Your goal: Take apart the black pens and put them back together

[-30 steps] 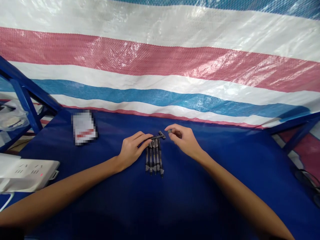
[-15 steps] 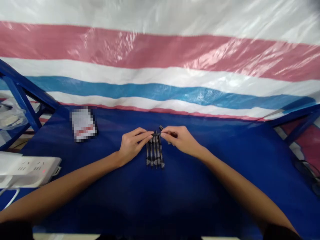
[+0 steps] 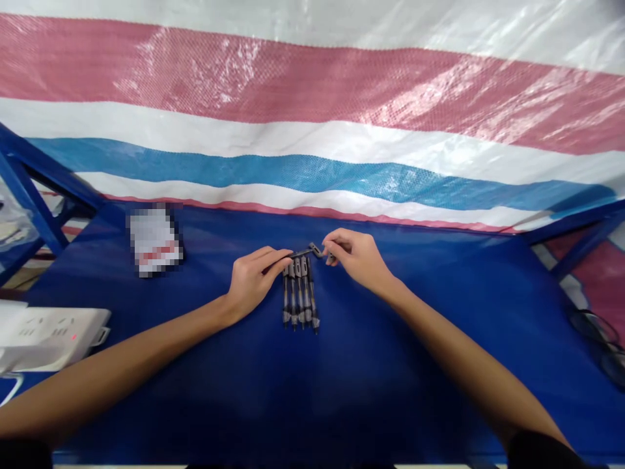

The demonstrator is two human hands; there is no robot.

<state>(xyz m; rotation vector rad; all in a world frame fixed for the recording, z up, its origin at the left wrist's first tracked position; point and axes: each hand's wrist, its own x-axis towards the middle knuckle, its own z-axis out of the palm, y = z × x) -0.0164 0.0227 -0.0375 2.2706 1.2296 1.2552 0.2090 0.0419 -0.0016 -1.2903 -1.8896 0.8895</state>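
Observation:
My left hand [image 3: 254, 280] is closed, its thumb and fingers pinching a slim dark pen [image 3: 301, 253] that points right. Just below it, several black pens [image 3: 300, 293] with clear parts lie side by side on the blue table, tips toward me. My right hand [image 3: 359, 257] is a short way to the right, thumb and fingertips pressed together; whatever is between them is too small to make out. A small dark pen cap [image 3: 315, 249] with a slotted clip shows by its fingertips. Another small grey piece [image 3: 331, 258] is partly hidden under those fingers.
A white power strip [image 3: 53, 335] with a lit red light is at the left edge of the blue table [image 3: 273, 397]. A blurred white and red box [image 3: 155, 241] lies at the back left. Blue frame bars [image 3: 36, 198] and a striped plastic sheet [image 3: 312, 176] border the table.
My right hand has drawn away to the right and up from the pen that both hands held. My left hand still pinches the pen. The small cap between the hands shows more fully.

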